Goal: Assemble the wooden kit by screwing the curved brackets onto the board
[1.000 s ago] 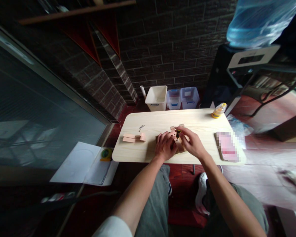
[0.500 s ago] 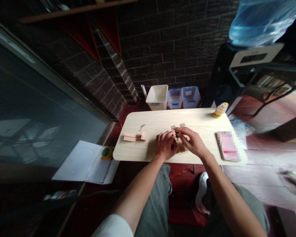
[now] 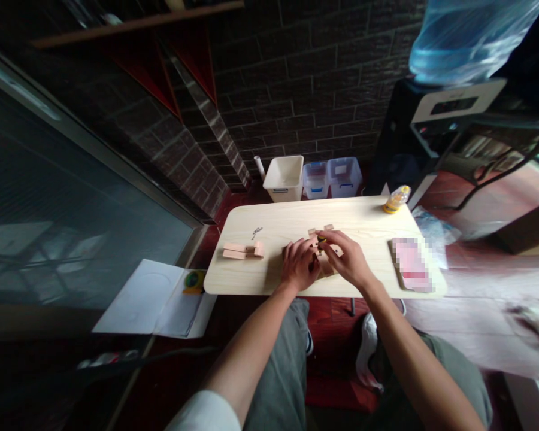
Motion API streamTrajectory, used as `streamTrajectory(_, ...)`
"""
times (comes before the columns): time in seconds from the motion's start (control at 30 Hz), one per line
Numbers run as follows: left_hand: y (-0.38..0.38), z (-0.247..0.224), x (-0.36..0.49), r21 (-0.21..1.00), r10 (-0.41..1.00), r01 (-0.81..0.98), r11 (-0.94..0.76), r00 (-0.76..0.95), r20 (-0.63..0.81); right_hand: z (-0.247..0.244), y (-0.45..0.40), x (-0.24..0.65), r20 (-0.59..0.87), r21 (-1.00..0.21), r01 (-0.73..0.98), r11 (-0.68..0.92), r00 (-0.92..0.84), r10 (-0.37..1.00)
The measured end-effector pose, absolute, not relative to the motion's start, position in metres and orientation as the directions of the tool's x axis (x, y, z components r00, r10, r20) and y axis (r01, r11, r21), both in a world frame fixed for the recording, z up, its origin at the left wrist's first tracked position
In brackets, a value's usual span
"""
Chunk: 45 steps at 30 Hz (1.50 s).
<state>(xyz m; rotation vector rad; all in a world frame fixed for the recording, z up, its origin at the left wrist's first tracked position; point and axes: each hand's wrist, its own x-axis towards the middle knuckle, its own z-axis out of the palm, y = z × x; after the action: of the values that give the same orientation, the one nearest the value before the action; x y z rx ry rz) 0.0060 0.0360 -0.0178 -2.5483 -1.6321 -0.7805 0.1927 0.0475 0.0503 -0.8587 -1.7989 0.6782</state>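
Note:
On the light wooden table (image 3: 278, 218), my left hand (image 3: 300, 262) is closed around a wooden assembly (image 3: 327, 267), which its fingers partly cover. My right hand (image 3: 345, 256) pinches a short black-and-yellow screwdriver (image 3: 321, 238), held upright with its tip down at the wood. Whether the tip sits in a screw is too small to tell. Two small wooden blocks (image 3: 328, 227) lie just beyond my hands. To the left rests a joined piece of wooden parts (image 3: 243, 251), with a few small dark screws (image 3: 257, 232) behind it.
A yellow-capped clear bottle (image 3: 396, 200) stands at the far right corner, and a pink case (image 3: 412, 263) lies near the right edge. Behind the table are a cream bin (image 3: 284, 178) and two clear bins (image 3: 344, 176). A water dispenser (image 3: 453, 102) stands at right.
The whole view has shifted slightly. My right fingers have turned a little on the screwdriver, and more of its handle shows. My left hand keeps its hold on the wood.

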Motion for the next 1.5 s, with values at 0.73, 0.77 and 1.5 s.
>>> streamTrajectory(0.73, 0.036, -0.021, 0.005, 0.224, 0.839, 0.861, -0.457, 0.333, 0.431, 0.046, 0.048, 0.192, 0.563, -0.72, 0.262, 0.643, -0.322, 0.762)
streamTrajectory(0.77, 0.036, -0.021, 0.006, 0.222, 0.838, 0.862, -0.456, 0.332, 0.432, 0.047, 0.048, 0.192, 0.559, -0.719, 0.265, 0.643, -0.33, 0.761)
streamTrajectory(1.5, 0.037, -0.023, 0.002, 0.222, 0.825, 0.848, -0.481, 0.352, 0.443, 0.046, 0.049, 0.194, 0.574, -0.726, 0.256, 0.638, -0.285, 0.767)
